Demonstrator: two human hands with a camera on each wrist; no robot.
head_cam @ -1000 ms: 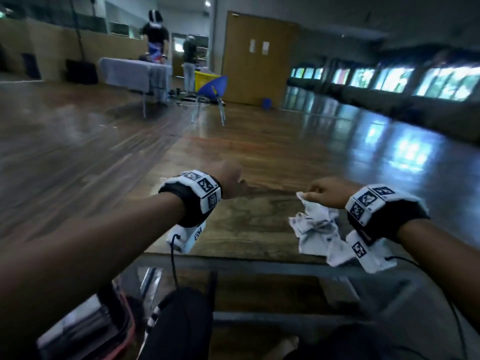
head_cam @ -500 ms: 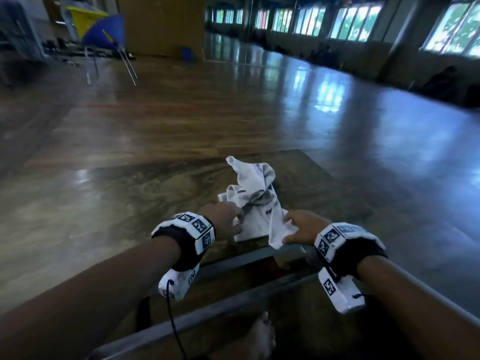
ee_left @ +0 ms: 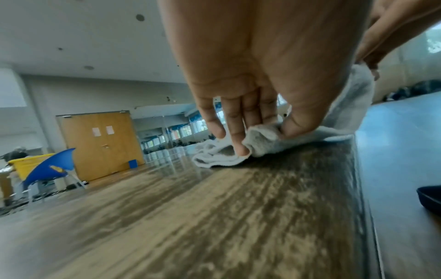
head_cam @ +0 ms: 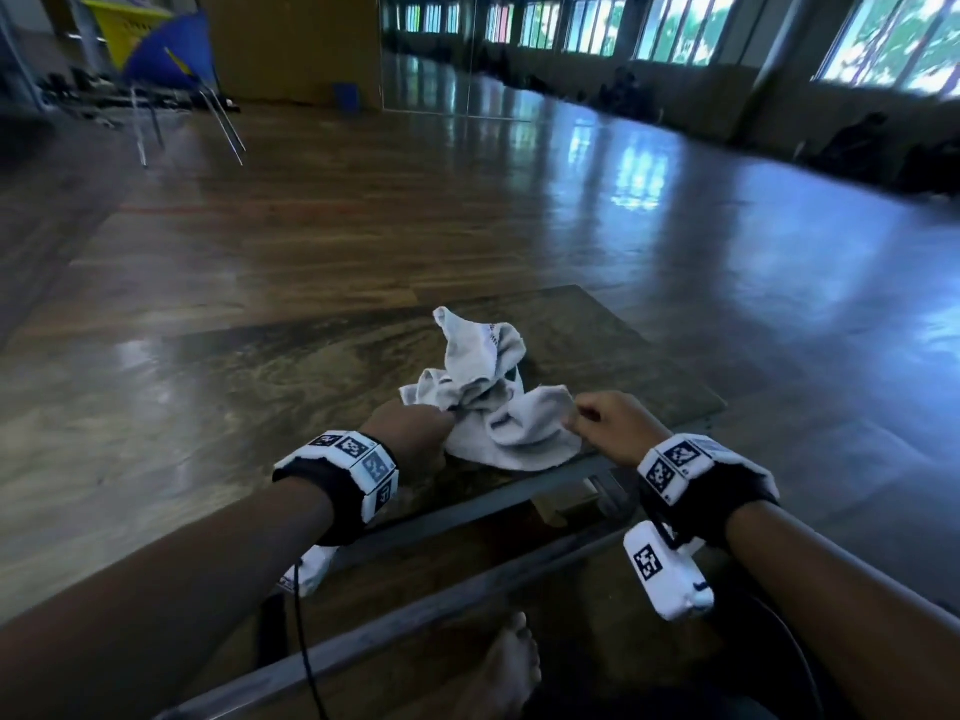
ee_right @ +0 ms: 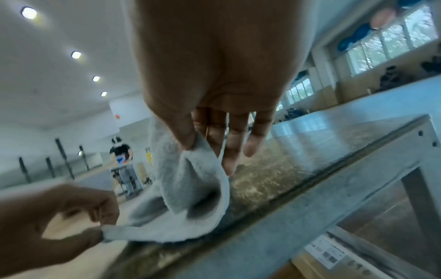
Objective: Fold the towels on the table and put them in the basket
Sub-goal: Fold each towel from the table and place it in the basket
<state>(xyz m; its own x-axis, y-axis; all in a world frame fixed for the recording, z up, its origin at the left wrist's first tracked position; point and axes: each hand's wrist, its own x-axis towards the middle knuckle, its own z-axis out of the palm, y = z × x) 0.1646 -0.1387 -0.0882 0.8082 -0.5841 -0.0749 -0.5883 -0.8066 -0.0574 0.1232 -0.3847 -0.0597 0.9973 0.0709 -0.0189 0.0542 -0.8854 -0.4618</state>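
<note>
A crumpled white towel (head_cam: 493, 402) lies near the front edge of the wood-grain table (head_cam: 291, 376). My left hand (head_cam: 415, 423) pinches its left edge between thumb and fingers; the left wrist view shows the towel (ee_left: 267, 141) caught against the thumb. My right hand (head_cam: 602, 423) pinches the right corner and lifts it slightly; the right wrist view shows that part of the towel (ee_right: 190, 181) hanging from thumb and forefinger. No basket is in view.
The table's grey metal frame (head_cam: 467, 506) runs under my wrists, with my bare foot (head_cam: 498, 667) below it. A blue chair (head_cam: 171, 70) and a yellow bin (head_cam: 124, 28) stand far left on the glossy wooden floor. A person stands far off in the right wrist view.
My view swung down and right onto the table. The left hand came over and took hold of the towel's left edge, and both hands drew the towel apart a little.
</note>
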